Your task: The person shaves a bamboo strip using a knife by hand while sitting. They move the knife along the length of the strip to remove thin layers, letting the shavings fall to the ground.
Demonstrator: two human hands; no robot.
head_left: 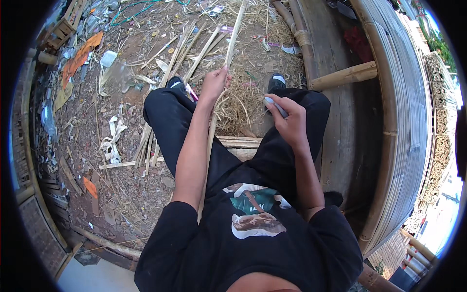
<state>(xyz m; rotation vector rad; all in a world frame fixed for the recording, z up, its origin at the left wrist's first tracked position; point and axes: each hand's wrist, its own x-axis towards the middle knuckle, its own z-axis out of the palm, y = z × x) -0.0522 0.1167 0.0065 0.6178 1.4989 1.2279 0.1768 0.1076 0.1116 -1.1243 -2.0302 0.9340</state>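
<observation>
My left hand (215, 83) is closed around a long, pale bamboo strip (235, 36). The strip runs from the top of the view, through the fist, and down past the inside of my left thigh. My right hand (291, 117) grips a small grey handle-like object (280, 108) with a rounded pale end by the thumb. Whether a blade extends from it cannot be made out. The two hands are apart, each above a knee. Between my feet lies a heap of thin curly bamboo shavings (236, 109).
More split bamboo strips (200, 56) lie on the littered ground ahead and beside my left leg (147, 141). White plastic scraps (113, 138) and an orange sheet (80, 58) are at the left. A bamboo-framed structure (384, 121) with a crossbar (344, 77) stands close on my right.
</observation>
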